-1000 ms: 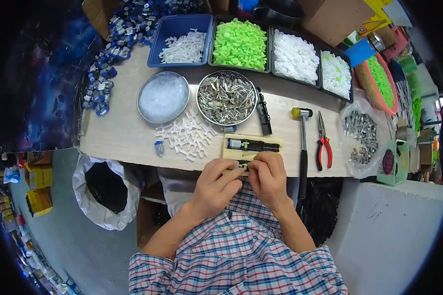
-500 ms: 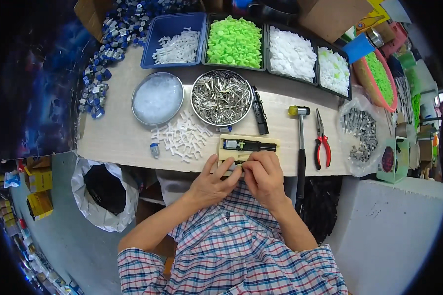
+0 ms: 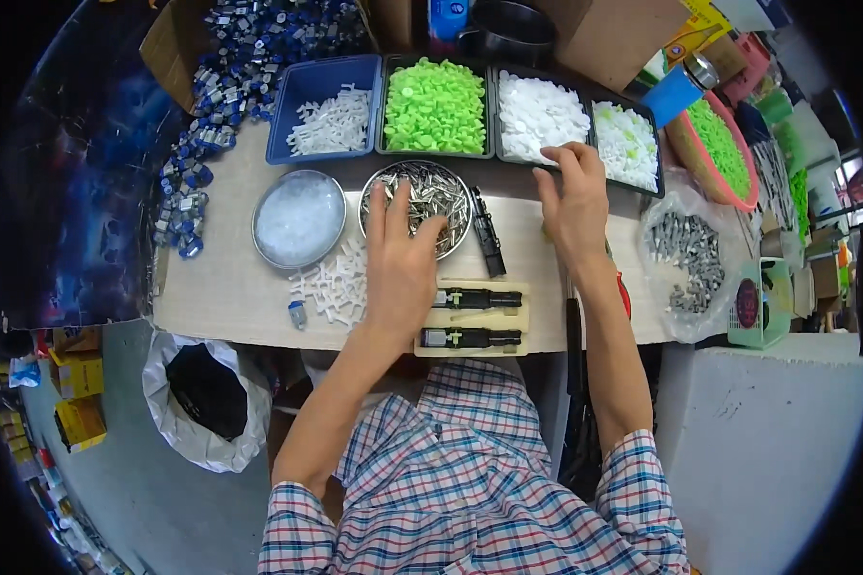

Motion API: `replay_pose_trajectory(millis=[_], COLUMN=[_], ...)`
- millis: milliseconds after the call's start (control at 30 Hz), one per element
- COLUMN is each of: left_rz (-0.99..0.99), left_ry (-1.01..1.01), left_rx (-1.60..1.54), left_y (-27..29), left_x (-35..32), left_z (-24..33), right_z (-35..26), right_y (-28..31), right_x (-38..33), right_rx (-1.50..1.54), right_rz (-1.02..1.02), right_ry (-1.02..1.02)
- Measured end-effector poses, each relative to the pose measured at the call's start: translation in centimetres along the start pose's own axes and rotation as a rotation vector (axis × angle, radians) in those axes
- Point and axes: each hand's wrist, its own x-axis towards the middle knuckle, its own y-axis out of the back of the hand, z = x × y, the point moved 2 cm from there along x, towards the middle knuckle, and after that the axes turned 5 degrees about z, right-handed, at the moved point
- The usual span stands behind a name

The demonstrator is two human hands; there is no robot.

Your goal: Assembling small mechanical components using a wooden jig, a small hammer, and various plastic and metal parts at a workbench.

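Left hand [image 3: 401,264] spread flat, fingertips dipping over the round metal bowl of small metal pieces [image 3: 430,198]; right hand [image 3: 575,201] with fingers extended onto the near rim of the black tray of white plastic bits [image 3: 539,113], whether it pinches anything I cannot tell. The wooden block [image 3: 475,318] sits at the near edge of the counter [image 3: 230,287], between the forearms, with two black parts [image 3: 477,299] lying in its slots. Judged from this: jig loaded, both hands fetching parts, fitting them onto the black parts not yet done.
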Motion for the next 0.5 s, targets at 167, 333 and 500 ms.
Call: replay_pose_trajectory(millis=[167,333,500], left_rz=[-0.033,-0.025,0.038], left_ry=[0.058,0.067,0.099], left_rx=[-0.031,-0.081,-0.164], left_y=[-1.4,-1.2,-1.0], left_x=[0.6,0.5,0.7], left_z=[-1.5,-1.8,-2.0], right_z=[1.0,1.6,1.6], right_y=[-1.3,-2.1,-2.0], right_x=[1.5,1.9,1.0], right_rx=[-0.068,-0.085,0.071], right_rz=[-0.031,0.009,0.159], right_ry=[0.072,0.189,0.126])
